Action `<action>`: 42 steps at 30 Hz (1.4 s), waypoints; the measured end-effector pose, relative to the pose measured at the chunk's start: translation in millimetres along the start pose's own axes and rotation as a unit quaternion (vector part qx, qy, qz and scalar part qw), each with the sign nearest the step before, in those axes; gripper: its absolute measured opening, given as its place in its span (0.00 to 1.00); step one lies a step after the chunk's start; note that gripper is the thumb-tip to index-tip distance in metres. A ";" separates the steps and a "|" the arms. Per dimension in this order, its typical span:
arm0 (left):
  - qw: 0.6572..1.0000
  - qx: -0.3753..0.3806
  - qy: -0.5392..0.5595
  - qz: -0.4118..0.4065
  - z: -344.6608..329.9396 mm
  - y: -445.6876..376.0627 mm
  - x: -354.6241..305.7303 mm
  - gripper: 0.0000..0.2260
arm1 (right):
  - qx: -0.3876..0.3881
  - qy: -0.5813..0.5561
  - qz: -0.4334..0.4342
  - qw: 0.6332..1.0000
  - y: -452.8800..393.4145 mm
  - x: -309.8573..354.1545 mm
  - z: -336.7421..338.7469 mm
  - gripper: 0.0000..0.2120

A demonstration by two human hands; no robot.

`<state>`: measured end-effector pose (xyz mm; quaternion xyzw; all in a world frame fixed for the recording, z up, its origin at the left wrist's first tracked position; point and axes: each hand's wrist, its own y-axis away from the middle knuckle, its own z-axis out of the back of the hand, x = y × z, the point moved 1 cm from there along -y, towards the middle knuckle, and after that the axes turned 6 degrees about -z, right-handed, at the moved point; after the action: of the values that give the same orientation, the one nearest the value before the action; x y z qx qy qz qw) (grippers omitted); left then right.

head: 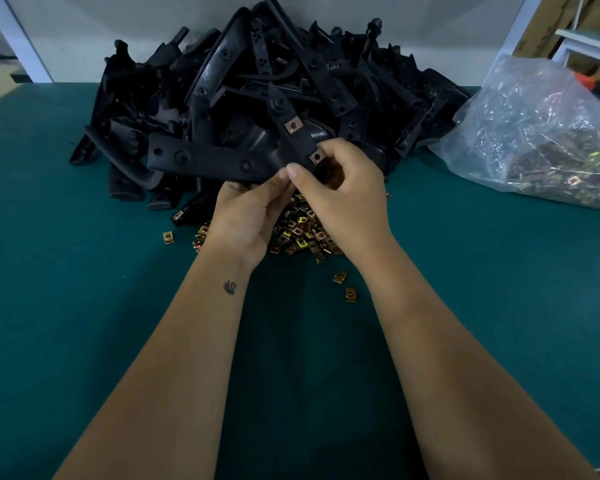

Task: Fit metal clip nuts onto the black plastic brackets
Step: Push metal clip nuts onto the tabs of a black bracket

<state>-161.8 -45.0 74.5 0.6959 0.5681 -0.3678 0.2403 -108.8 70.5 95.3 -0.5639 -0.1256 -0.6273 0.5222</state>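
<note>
Between both sets of fingers, a black plastic bracket (293, 138) is held up over the green counter (84, 271), its long arm slanting up and away from them. The left hand (246, 216) grips the bracket's near end from below, thumb pressed up against the plastic. The right hand (340, 192) curls round the same end from the right, its fingers (329, 150) pinching a copper-coloured clip nut (316, 156) seated on the bracket's edge. A second clip nut (293, 125) already sits on the arm, just beyond the fingers. Another bracket arm (201, 161) reaches out leftward from the left fingers; whether it belongs to the held piece or lies on the heap I cannot tell.

Directly beneath the hands, a loose heap of clip nuts (302, 233) lies on the counter, partly hidden by the palms. A few stray nuts lie apart from it: one (168, 237) to the left of the left wrist, two (345, 285) nearer the person, between the forearms.

Beyond the fingers, a large pile of black brackets (257, 74) rises against the pale wall. Well to the right of the right hand, a clear plastic bag (541, 133) full of more metal pieces rests on the counter.
</note>
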 end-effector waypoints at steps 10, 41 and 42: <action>1.000 0.007 0.024 -0.011 -0.2 0.1 2.0 0.08 | -0.095 0.154 0.069 0.981 3.2 -1.3 -1.0 0.15; 0.994 0.041 -0.098 -0.007 0.0 0.4 6.7 0.11 | -0.106 0.115 0.056 0.986 1.7 4.4 1.5 0.15; 0.992 0.044 -0.116 -0.009 -0.6 1.1 7.5 0.11 | -0.112 0.116 0.056 0.985 1.4 4.5 1.8 0.14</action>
<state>-160.0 -40.3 68.9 0.6532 0.5255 -0.4733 0.2704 -105.9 69.0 99.0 -0.5484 0.0391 -0.6683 0.5011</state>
